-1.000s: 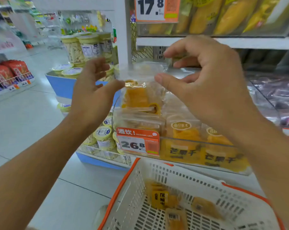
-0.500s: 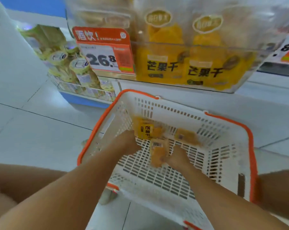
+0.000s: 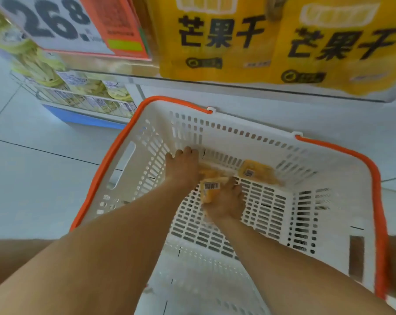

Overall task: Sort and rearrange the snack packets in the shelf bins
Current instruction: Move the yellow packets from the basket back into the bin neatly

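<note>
Head view, change: half a second ago the camera stood further from the white slotted plastic basket with an orange rim (image 3: 329, 214); now it is closer and lower, so the shelf bin fills the top edge. Both hands were already inside the basket and they stay there, the left one now reaching further toward the far wall.
Left hand: the left hand (image 3: 184, 168) lies at the far left corner of the basket floor, over a yellow packet that is mostly hidden; I cannot tell whether its fingers grasp it.
Right hand: the right hand (image 3: 226, 201) has curled fingers grasping a small yellow snack packet with a white barcode label (image 3: 209, 189).
Other packet: a second yellow snack packet with a barcode sticker (image 3: 257, 172) lies flat against the far wall, just beside the right hand, not touched.
Shelf bin: large yellow mango packets with black characters (image 3: 283, 42) stand above the basket, beside an orange and white price tag (image 3: 78, 26).
Room: the right half of the basket floor is bare slots; the walls close in on all sides.
Surroundings: pale floor tiles (image 3: 33, 178); jars on a blue-edged low shelf (image 3: 83, 94) at left.
</note>
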`<act>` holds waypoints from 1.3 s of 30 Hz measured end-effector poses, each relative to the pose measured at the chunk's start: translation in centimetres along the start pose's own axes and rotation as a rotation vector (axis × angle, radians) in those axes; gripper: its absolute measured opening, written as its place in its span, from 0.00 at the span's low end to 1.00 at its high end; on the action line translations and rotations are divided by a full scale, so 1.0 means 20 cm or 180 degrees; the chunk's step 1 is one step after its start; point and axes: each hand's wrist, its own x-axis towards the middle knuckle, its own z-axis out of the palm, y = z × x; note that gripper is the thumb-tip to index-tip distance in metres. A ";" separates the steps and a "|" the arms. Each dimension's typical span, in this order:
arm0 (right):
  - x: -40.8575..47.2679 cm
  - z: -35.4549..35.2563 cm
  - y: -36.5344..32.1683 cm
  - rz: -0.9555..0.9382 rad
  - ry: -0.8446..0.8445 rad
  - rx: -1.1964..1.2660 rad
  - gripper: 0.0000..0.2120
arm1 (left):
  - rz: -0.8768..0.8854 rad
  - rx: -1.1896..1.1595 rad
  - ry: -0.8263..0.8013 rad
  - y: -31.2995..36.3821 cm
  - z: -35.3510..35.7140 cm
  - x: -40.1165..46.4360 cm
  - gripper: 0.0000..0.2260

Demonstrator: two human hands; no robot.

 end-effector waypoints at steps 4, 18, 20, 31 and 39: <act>0.02 -0.08 0.11 0.0416 0.0107 0.1309 0.22 | -0.0172 -0.0211 -0.0320 -0.01 0.12 -0.08 0.19; 0.13 -0.34 0.36 0.1079 -0.0579 0.3545 0.19 | -0.0474 -0.1310 -0.1016 -0.01 0.03 -0.22 0.22; 0.13 -0.36 0.35 0.0978 -0.0554 0.3446 0.20 | -0.0765 -0.2338 -0.1081 0.02 0.03 -0.24 0.16; 0.00 -0.45 0.16 -0.0375 -0.0844 0.3006 0.09 | -0.1954 -0.4039 -0.0977 0.02 0.05 -0.25 0.06; 0.02 -0.35 0.21 -0.0955 0.0265 0.2651 0.12 | -0.2384 -0.4834 -0.1346 -0.02 0.12 -0.30 0.09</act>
